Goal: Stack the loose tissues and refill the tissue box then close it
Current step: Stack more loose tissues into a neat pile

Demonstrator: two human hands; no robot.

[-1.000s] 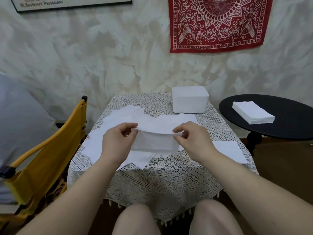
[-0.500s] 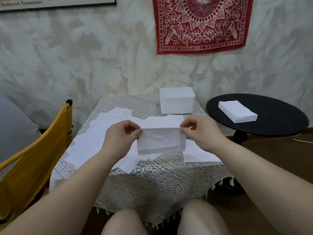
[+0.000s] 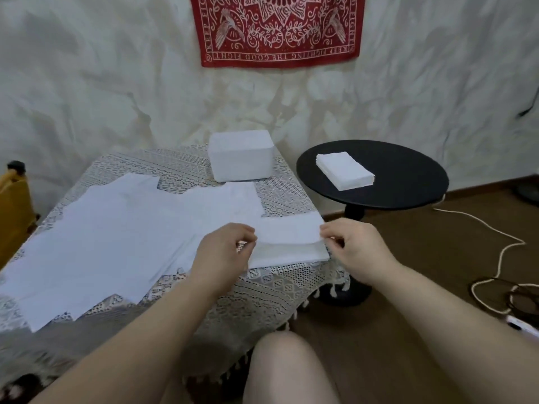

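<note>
A folded tissue (image 3: pixel 287 243) is held at the right front corner of the lace-covered table (image 3: pixel 262 287). Its left end is pinched by the left hand (image 3: pixel 223 252), and its right end is pinched by the right hand (image 3: pixel 354 249). More loose tissues (image 3: pixel 116 237) are spread flat on the table to the left. The white tissue box (image 3: pixel 240 156) is set at the back of the table. A neat stack of tissues (image 3: pixel 344 173) is seen on the round black side table (image 3: pixel 408 182).
</note>
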